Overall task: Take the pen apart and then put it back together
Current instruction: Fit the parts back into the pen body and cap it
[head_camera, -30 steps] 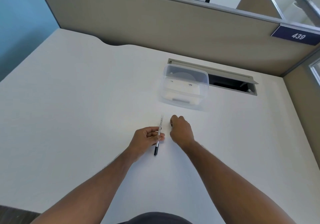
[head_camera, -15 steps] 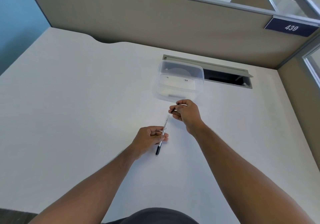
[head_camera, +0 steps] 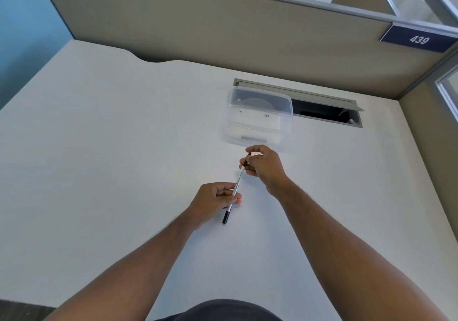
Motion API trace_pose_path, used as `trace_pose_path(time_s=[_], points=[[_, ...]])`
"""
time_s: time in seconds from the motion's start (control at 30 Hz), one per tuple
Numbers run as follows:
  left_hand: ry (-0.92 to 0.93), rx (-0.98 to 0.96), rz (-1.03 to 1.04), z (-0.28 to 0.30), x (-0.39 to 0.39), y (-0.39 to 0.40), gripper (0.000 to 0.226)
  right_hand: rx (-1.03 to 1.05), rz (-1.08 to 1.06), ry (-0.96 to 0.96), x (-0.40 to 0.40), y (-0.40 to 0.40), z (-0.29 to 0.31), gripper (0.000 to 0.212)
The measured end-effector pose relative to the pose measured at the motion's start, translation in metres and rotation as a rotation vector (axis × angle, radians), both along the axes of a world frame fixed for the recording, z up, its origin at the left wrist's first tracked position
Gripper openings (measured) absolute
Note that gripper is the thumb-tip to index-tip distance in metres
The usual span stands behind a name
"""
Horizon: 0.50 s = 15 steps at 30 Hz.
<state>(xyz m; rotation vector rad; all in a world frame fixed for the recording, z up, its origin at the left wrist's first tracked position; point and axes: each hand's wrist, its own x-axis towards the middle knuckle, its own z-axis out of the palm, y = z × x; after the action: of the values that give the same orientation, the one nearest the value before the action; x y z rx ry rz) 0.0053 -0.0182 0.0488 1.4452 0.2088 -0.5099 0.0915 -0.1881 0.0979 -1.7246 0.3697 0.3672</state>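
A thin white pen [head_camera: 237, 184] with black print and a black near end is held slanted over the white desk [head_camera: 99, 147]. My left hand [head_camera: 214, 200] grips its lower barrel between thumb and fingers. My right hand [head_camera: 263, 165] pinches a small black piece [head_camera: 247, 159] at the pen's far end, touching or just off the white barrel; my fingers hide the joint.
A clear plastic container [head_camera: 259, 119] stands just beyond my right hand. Behind it is an open cable slot [head_camera: 322, 110] in the desk. A beige partition [head_camera: 223, 28] closes the back, with a blue "439" sign [head_camera: 418, 39] at the right.
My right hand rose from the desk beside the pen to the pen's far end and closed on the small black piece. The pen tilted slightly; my left hand kept its grip.
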Motion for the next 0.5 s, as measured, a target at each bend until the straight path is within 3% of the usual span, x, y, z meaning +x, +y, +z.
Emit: trace_pose_path(time_s=[0.5], points=[[-0.003,-0.014,0.003,0.002,-0.001,0.000,0.036,0.135,0.048,0.120,-0.011,-0.002,-0.006,0.017]])
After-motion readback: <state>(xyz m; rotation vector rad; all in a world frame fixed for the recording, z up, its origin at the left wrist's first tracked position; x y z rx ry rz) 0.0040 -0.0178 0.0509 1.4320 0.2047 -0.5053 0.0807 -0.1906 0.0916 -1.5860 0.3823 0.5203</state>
